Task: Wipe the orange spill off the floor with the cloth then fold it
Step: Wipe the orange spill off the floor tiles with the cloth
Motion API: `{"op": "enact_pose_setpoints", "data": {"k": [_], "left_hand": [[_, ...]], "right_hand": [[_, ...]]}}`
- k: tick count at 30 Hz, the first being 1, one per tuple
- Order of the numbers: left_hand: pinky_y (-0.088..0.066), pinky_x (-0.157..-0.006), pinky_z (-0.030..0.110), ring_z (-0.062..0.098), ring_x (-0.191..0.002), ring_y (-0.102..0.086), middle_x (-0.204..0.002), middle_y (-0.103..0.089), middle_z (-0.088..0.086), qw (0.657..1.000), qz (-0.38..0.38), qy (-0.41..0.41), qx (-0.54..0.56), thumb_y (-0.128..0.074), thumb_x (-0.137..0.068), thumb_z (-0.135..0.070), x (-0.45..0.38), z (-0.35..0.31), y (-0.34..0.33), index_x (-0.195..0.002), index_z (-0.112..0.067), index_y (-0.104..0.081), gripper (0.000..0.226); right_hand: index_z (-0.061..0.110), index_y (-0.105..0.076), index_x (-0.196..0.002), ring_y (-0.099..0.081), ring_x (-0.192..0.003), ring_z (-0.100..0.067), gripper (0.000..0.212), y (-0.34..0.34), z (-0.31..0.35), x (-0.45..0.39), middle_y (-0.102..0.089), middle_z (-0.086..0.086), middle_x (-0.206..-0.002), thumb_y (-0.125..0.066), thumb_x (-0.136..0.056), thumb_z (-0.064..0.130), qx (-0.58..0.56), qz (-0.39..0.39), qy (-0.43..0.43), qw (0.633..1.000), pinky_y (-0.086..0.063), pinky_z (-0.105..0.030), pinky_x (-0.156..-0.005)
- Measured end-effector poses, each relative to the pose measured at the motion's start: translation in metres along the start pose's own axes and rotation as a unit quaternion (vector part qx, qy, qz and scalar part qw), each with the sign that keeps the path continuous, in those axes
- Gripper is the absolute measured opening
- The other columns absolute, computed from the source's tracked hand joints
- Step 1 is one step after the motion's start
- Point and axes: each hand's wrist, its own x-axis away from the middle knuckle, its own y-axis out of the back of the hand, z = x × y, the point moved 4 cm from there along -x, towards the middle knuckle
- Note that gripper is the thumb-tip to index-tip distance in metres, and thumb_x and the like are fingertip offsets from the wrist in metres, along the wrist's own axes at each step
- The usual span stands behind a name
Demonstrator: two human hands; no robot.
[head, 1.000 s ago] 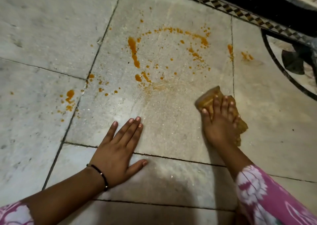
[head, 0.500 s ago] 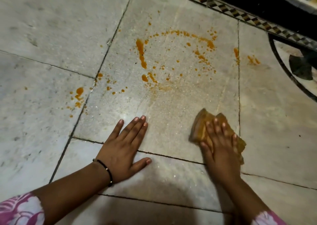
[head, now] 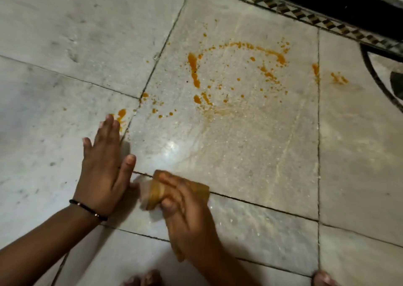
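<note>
I see the right hand [head: 185,207] with fingers curled over the bunched orange-stained cloth [head: 157,192], pressing it to the marble floor [head: 272,155]; motion blur hides the exact grip. The cloth sits on a grout line, well short of the orange spill [head: 237,72]. The left hand [head: 104,165] lies flat, fingers straight, just beside the cloth, fingertips near stray drops. Black bracelet [head: 87,208] on the left wrist.
</note>
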Motion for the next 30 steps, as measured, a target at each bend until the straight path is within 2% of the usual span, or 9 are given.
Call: {"op": "enact_pose_setpoints", "data": {"k": [2,5,11,14,17,20,23,26,30], "left_hand": [[0.012,-0.113,0.022,0.013,-0.145,-0.003,-0.158,-0.006,0.007,0.999,-0.024,0.021,0.005,-0.008,-0.093,-0.063,0.003,0.011,0.009,-0.15,-0.006,-0.013,0.08],[0.013,-0.113,0.02,0.011,-0.145,-0.002,-0.158,-0.006,0.006,0.997,-0.056,0.048,0.024,-0.008,-0.092,-0.063,0.006,0.021,0.019,-0.15,-0.007,-0.012,0.081],[-0.006,-0.113,0.054,0.018,-0.144,-0.008,-0.156,-0.006,0.004,0.998,0.001,0.049,-0.04,-0.019,-0.091,-0.054,0.019,0.029,0.0,-0.148,-0.003,-0.022,0.077],[-0.009,-0.113,0.055,0.02,-0.144,-0.009,-0.157,-0.008,0.006,0.995,0.037,0.051,-0.075,-0.022,-0.089,-0.052,0.025,0.035,-0.009,-0.147,-0.004,-0.024,0.076],[-0.01,-0.113,0.054,0.024,-0.144,-0.012,-0.157,-0.011,0.009,0.991,0.059,0.055,-0.111,-0.021,-0.089,-0.054,0.022,0.044,-0.012,-0.148,-0.005,-0.022,0.076],[-0.012,-0.113,0.052,0.026,-0.143,-0.015,-0.157,-0.013,0.011,0.984,0.082,0.058,-0.149,-0.016,-0.091,-0.059,0.02,0.056,-0.012,-0.148,-0.005,-0.023,0.079],[-0.013,-0.113,0.052,0.027,-0.143,-0.018,-0.157,-0.017,0.012,0.977,0.09,0.056,-0.183,-0.02,-0.09,-0.059,0.021,0.056,-0.014,-0.147,-0.005,-0.024,0.079],[-0.008,-0.114,0.05,0.026,-0.145,-0.012,-0.157,-0.013,0.012,0.977,0.08,0.067,-0.185,-0.025,-0.088,-0.057,0.021,0.053,-0.015,-0.148,-0.004,-0.02,0.08],[-0.004,-0.116,0.047,0.025,-0.146,-0.009,-0.158,-0.011,0.012,0.976,0.08,0.073,-0.187,-0.021,-0.089,-0.059,0.022,0.054,-0.016,-0.149,-0.004,-0.016,0.081]], "right_hand": [[0.016,-0.061,-0.113,-0.066,-0.077,-0.003,0.026,0.025,0.01,-0.019,-0.071,0.006,-0.09,-0.049,-0.096,0.032,-0.176,0.012,-0.089,0.98,-0.053,-0.024,-0.073],[0.013,-0.065,-0.108,-0.068,-0.094,-0.026,0.035,0.083,0.008,-0.051,-0.072,-0.011,-0.102,-0.057,-0.084,0.037,-0.226,-0.015,-0.169,0.959,-0.053,-0.04,-0.087],[0.013,-0.06,-0.118,-0.057,-0.112,-0.024,0.024,0.187,-0.012,-0.076,-0.063,-0.004,-0.113,-0.051,-0.096,0.017,0.115,-0.275,-0.12,0.947,-0.04,-0.027,-0.089],[0.017,-0.046,-0.137,-0.042,-0.13,-0.027,0.047,0.133,-0.02,-0.079,-0.047,-0.008,-0.141,-0.039,-0.096,0.039,0.31,-0.161,-0.118,0.93,-0.033,-0.033,-0.104],[0.017,-0.016,-0.151,-0.009,-0.145,-0.032,0.071,0.055,-0.033,-0.07,-0.008,-0.018,-0.158,-0.023,-0.092,0.056,0.51,-0.086,-0.101,0.85,-0.001,-0.046,-0.115],[0.019,-0.025,-0.15,-0.016,-0.144,-0.029,0.068,0.022,-0.034,-0.042,-0.017,-0.014,-0.157,-0.028,-0.092,0.056,0.535,0.005,0.027,0.844,-0.005,-0.049,-0.114],[0.034,-0.027,-0.148,-0.021,-0.143,-0.023,0.063,0.048,-0.045,-0.004,-0.02,-0.001,-0.157,-0.028,-0.092,0.061,0.564,0.16,0.177,0.791,-0.013,-0.048,-0.113],[0.04,-0.025,-0.146,-0.016,-0.144,-0.026,0.064,0.115,-0.061,-0.027,-0.027,-0.003,-0.155,-0.022,-0.088,0.067,0.596,0.115,0.148,0.781,-0.009,-0.05,-0.113],[0.039,-0.017,-0.148,-0.007,-0.144,-0.036,0.069,0.143,-0.052,-0.11,-0.009,-0.003,-0.159,-0.017,-0.086,0.068,0.588,-0.048,-0.043,0.806,-0.003,-0.06,-0.111]]}}
